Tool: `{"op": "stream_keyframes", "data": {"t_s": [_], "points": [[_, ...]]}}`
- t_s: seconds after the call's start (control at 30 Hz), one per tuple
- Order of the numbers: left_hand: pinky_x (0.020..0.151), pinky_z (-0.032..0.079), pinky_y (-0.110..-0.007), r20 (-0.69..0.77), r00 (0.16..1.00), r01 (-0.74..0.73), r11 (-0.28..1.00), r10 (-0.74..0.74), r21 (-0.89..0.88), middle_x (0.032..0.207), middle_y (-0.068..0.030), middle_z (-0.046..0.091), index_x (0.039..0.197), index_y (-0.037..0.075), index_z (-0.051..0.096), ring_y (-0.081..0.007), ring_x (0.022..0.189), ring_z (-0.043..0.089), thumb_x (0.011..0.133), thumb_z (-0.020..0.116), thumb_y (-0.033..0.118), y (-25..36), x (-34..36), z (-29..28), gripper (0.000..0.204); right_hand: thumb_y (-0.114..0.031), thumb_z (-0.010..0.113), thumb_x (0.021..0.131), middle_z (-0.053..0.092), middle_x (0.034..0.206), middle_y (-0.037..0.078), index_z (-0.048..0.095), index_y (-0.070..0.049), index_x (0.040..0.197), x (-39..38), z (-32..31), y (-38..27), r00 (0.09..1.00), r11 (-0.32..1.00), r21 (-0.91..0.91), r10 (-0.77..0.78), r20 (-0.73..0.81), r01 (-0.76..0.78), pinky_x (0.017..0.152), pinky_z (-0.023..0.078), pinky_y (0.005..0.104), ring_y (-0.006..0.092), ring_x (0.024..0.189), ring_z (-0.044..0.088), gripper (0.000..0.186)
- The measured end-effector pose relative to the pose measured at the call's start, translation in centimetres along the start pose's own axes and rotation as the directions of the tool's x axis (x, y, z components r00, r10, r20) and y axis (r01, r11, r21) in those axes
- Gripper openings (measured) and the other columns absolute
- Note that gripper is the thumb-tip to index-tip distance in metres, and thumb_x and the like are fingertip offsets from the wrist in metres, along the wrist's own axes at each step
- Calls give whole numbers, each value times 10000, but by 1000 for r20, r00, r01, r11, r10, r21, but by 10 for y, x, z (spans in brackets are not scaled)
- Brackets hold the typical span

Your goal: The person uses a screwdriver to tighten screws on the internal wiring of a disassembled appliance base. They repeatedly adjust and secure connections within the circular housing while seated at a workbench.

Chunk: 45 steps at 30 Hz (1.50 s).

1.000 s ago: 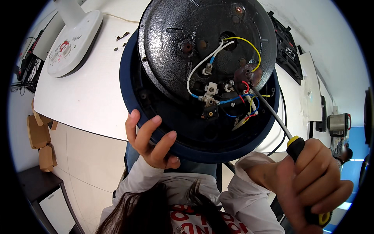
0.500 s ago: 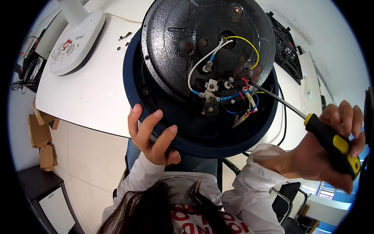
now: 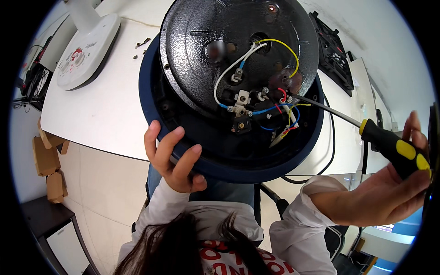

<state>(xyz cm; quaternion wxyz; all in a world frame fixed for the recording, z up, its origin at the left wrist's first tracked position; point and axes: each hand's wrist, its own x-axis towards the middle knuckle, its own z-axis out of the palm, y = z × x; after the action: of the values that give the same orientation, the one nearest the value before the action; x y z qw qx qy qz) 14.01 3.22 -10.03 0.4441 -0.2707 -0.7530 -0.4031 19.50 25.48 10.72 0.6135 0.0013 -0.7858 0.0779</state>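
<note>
Since the earlier frame the right hand (image 3: 389, 192) has swung the screwdriver (image 3: 394, 149) outward, its shaft now lying flatter, tip at the wiring (image 3: 270, 110); fingers are wrapped on the black-and-yellow handle; the left hand (image 3: 172, 158) grips the blue rim of the upturned round appliance (image 3: 238, 87), fingers spread, above the white table (image 3: 101, 105); a white fan base (image 3: 87, 50) stands far left.

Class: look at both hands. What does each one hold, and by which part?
The right hand holds a screwdriver by its black-and-yellow handle. The left hand grips the upturned round appliance by its dark blue rim, fingers over the edge.
</note>
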Motion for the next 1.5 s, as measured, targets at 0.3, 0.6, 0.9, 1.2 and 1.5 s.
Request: {"op": "stream_keyframes", "data": {"t_s": [0.3,0.6,0.9,1.2,1.5], "points": [[994,306,-566,-9,1000,2,1000,-1,11,1247,-168,488,1103,171,578,-456,1246,363,925,365,448,0,-4,1,391,-425,334,1003,518,726,86,505,-56,1069,11,20,26,977,299,954,-195,89,-27,375,436,255,163,462,478,412],[1003,301,-564,12,1000,0,999,0,34,1255,-158,480,1107,178,568,-444,1257,356,930,346,453,1,-4,0,395,-461,314,1004,500,719,67,515,-57,1088,5,-1,4,962,446,864,-21,271,-233,357,342,260,157,457,430,459],[1007,299,-569,6,1000,14,1000,-15,25,1257,-165,473,1098,174,566,-445,1261,352,928,346,437,3,-2,1,383,-461,324,1003,491,714,63,517,-61,1080,27,-9,43,958,258,940,-123,261,-223,366,343,257,156,463,432,450],[994,305,-575,5,1000,9,1000,-9,20,1254,-163,475,1096,175,573,-454,1257,349,919,362,428,2,-1,0,373,-461,334,1002,483,709,59,519,-65,1071,4,14,0,945,36,973,-232,230,-228,375,343,254,155,468,433,442],[998,307,-566,-5,1000,0,1000,0,21,1257,-155,478,1112,181,567,-449,1258,353,922,360,437,1,-3,0,380,-460,343,1001,474,704,56,521,-69,1062,5,49,-11,926,-161,952,-321,198,-259,385,344,251,154,473,435,435]]}}
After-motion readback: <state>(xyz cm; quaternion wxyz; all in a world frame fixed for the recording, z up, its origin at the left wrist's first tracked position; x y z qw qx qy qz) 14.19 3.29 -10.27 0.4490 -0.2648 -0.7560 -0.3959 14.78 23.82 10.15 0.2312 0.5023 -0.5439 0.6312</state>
